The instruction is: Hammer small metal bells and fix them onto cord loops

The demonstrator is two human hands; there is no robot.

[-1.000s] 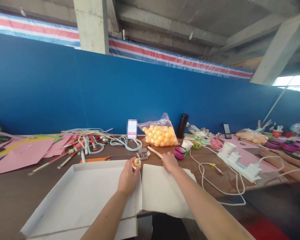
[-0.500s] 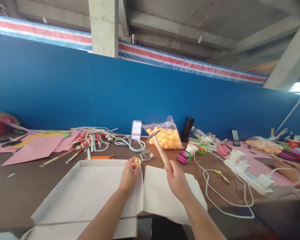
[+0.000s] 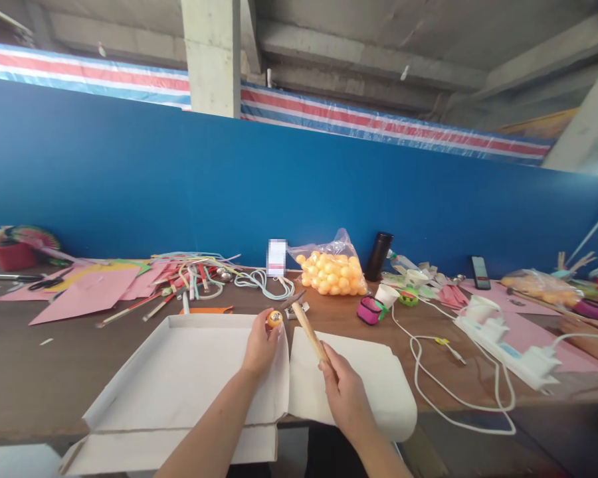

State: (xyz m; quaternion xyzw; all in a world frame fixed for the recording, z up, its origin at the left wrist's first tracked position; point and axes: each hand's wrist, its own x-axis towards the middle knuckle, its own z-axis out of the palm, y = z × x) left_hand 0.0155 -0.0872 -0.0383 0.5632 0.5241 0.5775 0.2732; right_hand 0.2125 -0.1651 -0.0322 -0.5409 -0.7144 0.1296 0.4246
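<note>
My left hand (image 3: 260, 346) is closed around a small orange ball (image 3: 274, 319) with a shiny metal piece on its front; the exact kind of that piece is too small to tell. In my right hand (image 3: 347, 392) is the wooden handle of a hammer (image 3: 309, 332). The hammer's dark head is just right of the ball, apart from it. Behind the head, partly covered by it, stands a small open box (image 3: 303, 308) of metal bits. Beneath my left forearm lies a shallow white cardboard box (image 3: 199, 365), and a white sheet (image 3: 373, 372) lies under my right hand.
A clear bag of orange balls (image 3: 331, 273) stands at the back, beside a black bottle (image 3: 379, 256). To the right are a purple pouch (image 3: 369, 310), white cables, a power strip (image 3: 503, 352) and another person's hand (image 3: 585, 338). Pink paper (image 3: 87, 292) and strips lie left.
My right hand has lowered the hammer, bringing its head down and left, near the ball. My left hand still holds the ball in about the same place. The view has shifted slightly.
</note>
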